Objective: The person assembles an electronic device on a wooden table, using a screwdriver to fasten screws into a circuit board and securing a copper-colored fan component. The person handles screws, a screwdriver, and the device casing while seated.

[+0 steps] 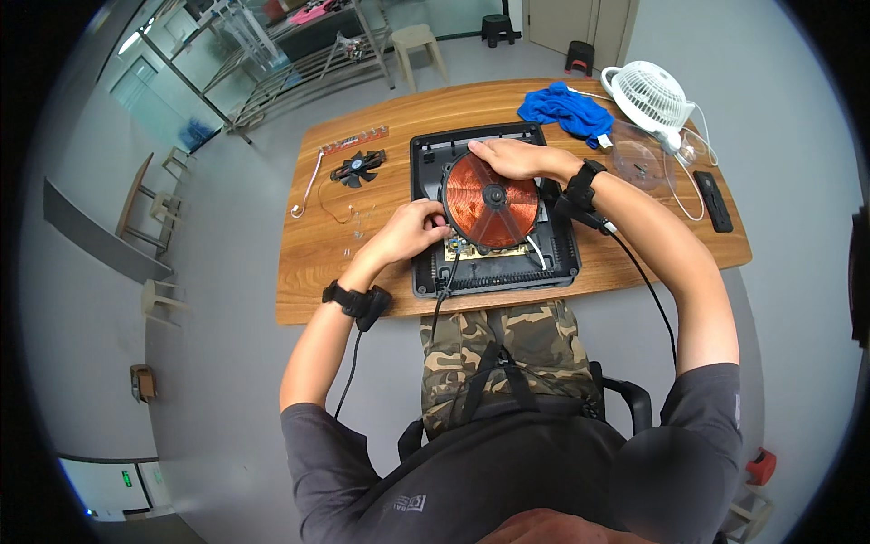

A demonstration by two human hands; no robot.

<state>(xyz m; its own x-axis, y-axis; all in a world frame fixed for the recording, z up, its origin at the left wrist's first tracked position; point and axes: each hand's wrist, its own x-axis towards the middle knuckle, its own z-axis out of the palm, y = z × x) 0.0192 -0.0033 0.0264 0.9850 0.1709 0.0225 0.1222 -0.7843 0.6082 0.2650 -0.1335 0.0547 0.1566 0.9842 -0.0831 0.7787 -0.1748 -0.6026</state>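
A round copper induction coil [478,192] with dark spokes lies in the black lower housing [507,276] of an induction cooker. My right hand [521,160] grips its far right edge, the hand laid over the rim. At the near left edge, my left hand [419,227] has its fingers curled closed against the rim; what lies between the fingertips is hidden. Part of a circuit board [467,254] shows below the coil, close to my left fingertips. A white lead [537,252] runs from the coil's lower right.
A black cooling fan [359,169], a red circuit strip [354,139] and several small loose parts lie left on the wooden table [308,254]. A blue cloth [566,111], a white fan [648,95], a clear plastic dish [637,161] and a black panel [713,201] lie right.
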